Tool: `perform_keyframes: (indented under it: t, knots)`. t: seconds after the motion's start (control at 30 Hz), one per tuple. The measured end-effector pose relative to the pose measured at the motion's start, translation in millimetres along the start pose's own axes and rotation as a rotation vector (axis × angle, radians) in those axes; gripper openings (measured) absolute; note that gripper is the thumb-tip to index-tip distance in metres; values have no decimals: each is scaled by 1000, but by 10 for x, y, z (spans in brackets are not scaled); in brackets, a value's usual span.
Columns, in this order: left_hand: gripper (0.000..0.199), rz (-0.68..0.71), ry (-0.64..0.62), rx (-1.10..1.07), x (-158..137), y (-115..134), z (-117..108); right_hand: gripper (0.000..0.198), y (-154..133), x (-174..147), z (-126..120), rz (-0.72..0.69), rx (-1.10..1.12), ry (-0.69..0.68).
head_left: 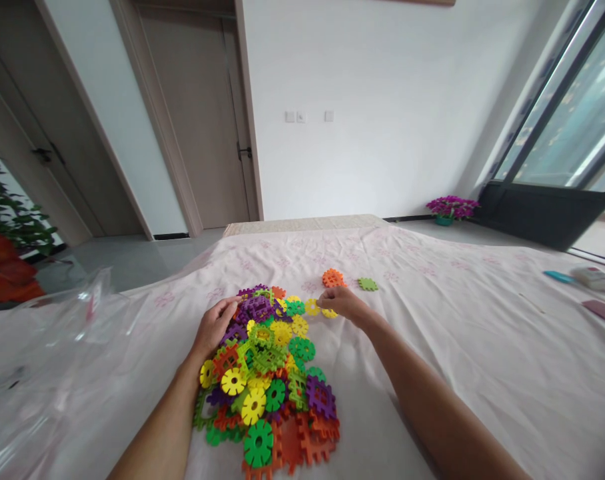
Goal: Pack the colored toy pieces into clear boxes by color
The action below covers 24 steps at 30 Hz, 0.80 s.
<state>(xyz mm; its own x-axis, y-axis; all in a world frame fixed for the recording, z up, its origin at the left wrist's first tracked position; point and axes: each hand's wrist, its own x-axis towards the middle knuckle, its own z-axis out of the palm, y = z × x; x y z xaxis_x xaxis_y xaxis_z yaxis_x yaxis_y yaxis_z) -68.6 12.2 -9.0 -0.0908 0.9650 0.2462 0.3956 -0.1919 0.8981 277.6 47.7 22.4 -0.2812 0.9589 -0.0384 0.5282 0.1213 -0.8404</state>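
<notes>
A heap of plastic interlocking pieces (270,357) lies on the cloth before me, with notched discs and square lattice pieces in purple, yellow, green and orange. My left hand (216,325) rests against the heap's far left side, fingers stretched along the purple pieces (257,309), fingertips partly hidden. At the far right of the heap, my right hand (346,304) has thumb and fingers pinched at the edge of a yellow notched disc (311,307). Another yellow disc (329,313) shows just under that hand. Beyond it lie an orange round piece (333,278) and a light green piece (368,285).
A pale flowered cloth (482,320) covers the surface. Clear plastic wrapping (57,347) lies at left. Toward the right edge are a blue object (559,276), a whitish packet (593,279) and a dark red flat item (604,311). Potted purple flowers (451,208) stand beyond on the floor.
</notes>
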Motion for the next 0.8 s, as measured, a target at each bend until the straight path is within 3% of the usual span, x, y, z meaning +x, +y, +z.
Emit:
perform_keyframes:
  t: [0.23, 0.47, 0.6, 0.8]
  knots:
    - [48, 12, -3, 2, 6, -27, -1, 19, 196, -28, -275, 136, -315, 112]
    - [49, -1, -1, 2, 0, -3, -4, 13, -2, -118, -235, 254, -628, 215]
    - [49, -2, 1, 3, -2, 10, -5, 12, -186, -163, -86, 160, -633, 231]
    - [48, 2, -2, 10, -13, 20, -2, 25, -341, -219, 277, -40, -518, 24]
